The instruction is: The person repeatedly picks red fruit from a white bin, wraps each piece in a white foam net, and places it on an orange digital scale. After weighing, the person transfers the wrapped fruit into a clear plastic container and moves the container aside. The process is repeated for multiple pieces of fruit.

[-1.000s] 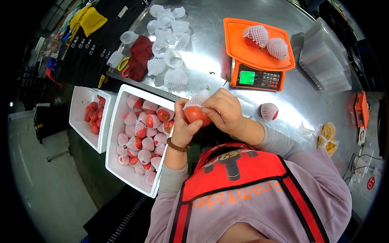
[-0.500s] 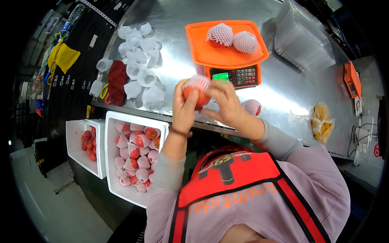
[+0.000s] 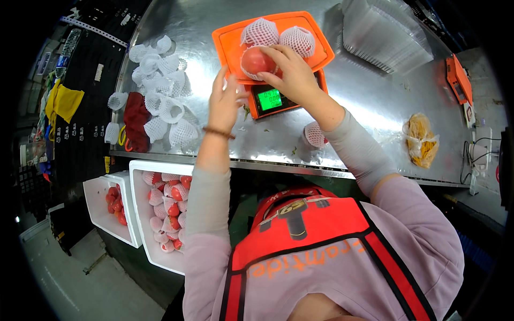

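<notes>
Here the right hand (image 3: 293, 75) grips a red tomato (image 3: 256, 61), part-netted in white, the left hand (image 3: 225, 100) seemingly splayed.

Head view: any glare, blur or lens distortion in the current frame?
Head view: glare whitens the metal table right of the scale; the left hand looks slightly blurred; in the same view, the table's front edge bends and the corners fall black.
</notes>
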A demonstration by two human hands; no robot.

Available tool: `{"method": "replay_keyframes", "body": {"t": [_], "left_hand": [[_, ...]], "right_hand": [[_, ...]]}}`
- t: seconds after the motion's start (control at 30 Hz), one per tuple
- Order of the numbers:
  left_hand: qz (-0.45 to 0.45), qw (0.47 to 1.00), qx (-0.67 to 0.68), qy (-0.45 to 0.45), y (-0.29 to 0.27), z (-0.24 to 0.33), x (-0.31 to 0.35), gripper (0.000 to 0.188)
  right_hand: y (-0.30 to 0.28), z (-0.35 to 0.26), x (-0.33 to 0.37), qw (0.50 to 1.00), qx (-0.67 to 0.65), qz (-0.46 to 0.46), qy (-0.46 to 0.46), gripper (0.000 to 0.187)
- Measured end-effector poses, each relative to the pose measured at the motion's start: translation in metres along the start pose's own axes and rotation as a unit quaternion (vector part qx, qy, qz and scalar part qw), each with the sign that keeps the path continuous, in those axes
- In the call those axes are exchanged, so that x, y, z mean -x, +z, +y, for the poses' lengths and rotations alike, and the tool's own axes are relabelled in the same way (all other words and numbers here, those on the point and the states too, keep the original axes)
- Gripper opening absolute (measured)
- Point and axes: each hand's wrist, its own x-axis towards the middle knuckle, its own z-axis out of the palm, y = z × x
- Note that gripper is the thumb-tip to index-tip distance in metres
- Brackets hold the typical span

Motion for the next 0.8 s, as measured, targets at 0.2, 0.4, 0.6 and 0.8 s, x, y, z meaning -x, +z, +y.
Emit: {"method": "replay_keyframes", "body": {"t": [0.2,0.4,0.6,0.8], "left_hand": [[0.164,0.984,-0.014,-0.071,-0.103,-0.085,0.086,0.050],[0.262,0.953,0.079,-0.126,-0.134,-0.135,0.159,0.032],[0.286,0.949,0.113,-0.070,-0.141,-0.137,0.182,0.027],[0.337,0.935,0.106,-0.036,-0.167,-0.154,0.211,0.023]], "right_hand": [[-0.050,0.032,0.063,0.999,-0.035,-0.032,0.011,0.054],[-0.064,0.035,0.188,0.963,0.018,-0.226,0.149,0.072],[-0.062,0.041,0.132,0.990,-0.029,-0.007,0.137,0.070],[-0.036,0.062,0.028,0.995,0.057,0.059,0.059,0.072]]}}
